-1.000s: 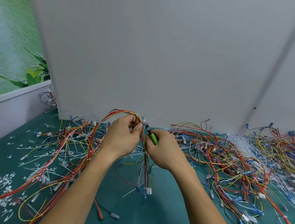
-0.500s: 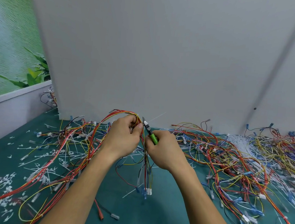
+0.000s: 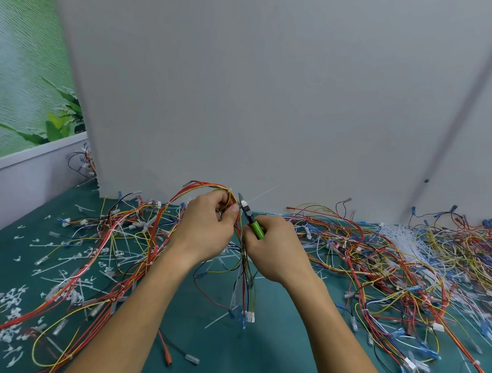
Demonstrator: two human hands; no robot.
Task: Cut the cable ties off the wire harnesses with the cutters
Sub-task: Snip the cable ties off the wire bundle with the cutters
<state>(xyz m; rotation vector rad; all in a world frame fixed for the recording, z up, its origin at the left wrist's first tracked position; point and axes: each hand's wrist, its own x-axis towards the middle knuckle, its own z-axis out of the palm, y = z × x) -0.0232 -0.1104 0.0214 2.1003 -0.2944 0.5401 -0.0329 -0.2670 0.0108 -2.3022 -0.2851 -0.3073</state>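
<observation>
My left hand [image 3: 206, 227] grips a raised bundle of red, yellow and black wires, a wire harness [image 3: 243, 262] whose ends with white and blue connectors hang down to the mat. My right hand [image 3: 275, 247] holds the green-handled cutters [image 3: 251, 219], their jaws pointing up and left right beside my left thumb and the bundle. A thin white cable tie tail [image 3: 263, 192] sticks up to the right from the spot near the jaws. Whether the jaws touch the tie is hidden by the fingers.
More tangled harnesses [image 3: 380, 255] spread over the green mat [image 3: 255, 357] to the right, others [image 3: 110, 249] to the left. Cut white tie scraps [image 3: 12, 300] litter the left side. A white partition [image 3: 275, 100] stands just behind the hands.
Almost nothing differs; both hands stay at the same spot with the cutters by the bundle, shifting only slightly.
</observation>
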